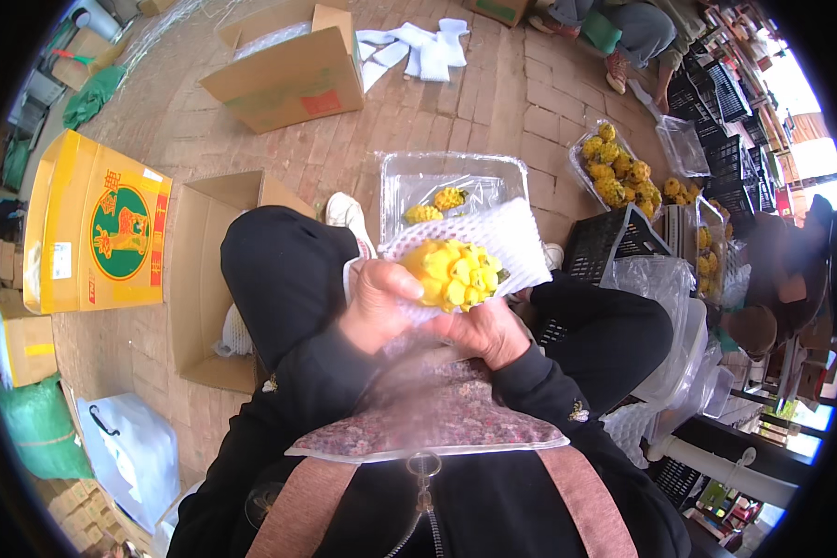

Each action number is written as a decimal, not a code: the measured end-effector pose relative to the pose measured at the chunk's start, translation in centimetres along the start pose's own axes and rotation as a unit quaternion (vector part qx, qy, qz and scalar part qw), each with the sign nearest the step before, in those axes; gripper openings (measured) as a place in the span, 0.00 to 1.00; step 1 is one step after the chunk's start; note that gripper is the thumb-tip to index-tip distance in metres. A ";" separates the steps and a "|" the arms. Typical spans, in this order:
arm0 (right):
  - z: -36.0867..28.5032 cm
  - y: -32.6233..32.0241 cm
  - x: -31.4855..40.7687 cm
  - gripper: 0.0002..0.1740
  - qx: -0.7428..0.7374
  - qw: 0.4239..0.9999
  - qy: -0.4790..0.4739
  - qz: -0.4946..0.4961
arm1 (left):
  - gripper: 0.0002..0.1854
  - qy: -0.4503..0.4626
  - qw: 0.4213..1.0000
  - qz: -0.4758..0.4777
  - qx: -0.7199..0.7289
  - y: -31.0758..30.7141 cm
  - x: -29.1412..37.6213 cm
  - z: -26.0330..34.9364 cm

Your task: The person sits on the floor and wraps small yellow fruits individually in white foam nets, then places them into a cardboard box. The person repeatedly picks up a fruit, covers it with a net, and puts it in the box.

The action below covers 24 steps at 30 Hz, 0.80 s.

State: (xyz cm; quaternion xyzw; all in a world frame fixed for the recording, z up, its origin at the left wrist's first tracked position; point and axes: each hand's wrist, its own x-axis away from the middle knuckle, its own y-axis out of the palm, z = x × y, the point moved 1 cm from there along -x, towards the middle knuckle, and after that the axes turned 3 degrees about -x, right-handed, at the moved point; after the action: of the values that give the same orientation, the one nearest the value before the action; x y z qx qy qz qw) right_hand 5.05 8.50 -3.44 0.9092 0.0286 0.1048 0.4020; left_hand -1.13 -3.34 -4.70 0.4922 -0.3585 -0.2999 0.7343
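Note:
A yellow dragon fruit (453,274) with knobby skin lies on a white foam net sleeve (506,234), held between both hands over my lap. My left hand (383,300) has its thumb on the fruit's near end, fingers beneath it. My right hand (480,328) supports the fruit and foam from below. Just beyond, on the brick floor, stands a clear plastic tray (453,164) with a yellow dragon fruit (450,198) and another (424,214) inside. The foam hides part of this tray.
An open cardboard box (216,192) is by my left knee, another box (300,80) ahead near white foam sleeves (422,49). At right are a tray of yellow dragon fruits (617,171), a black plastic crate (600,230) and clear trays (669,335). A person (635,28) crouches at upper right.

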 end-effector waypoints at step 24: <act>-6.1 0.3 -0.1 0.13 0.351 0.854 -0.301 0.238 | 0.39 0.090 0.954 0.105 -0.265 0.6 -0.4 0.7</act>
State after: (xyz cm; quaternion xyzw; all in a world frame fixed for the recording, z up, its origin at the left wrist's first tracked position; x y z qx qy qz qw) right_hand 3.60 12.70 0.75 0.9559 -0.2766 -0.0985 0.0079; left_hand -1.87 -3.18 -4.00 0.2646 -0.2482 -0.2598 0.8949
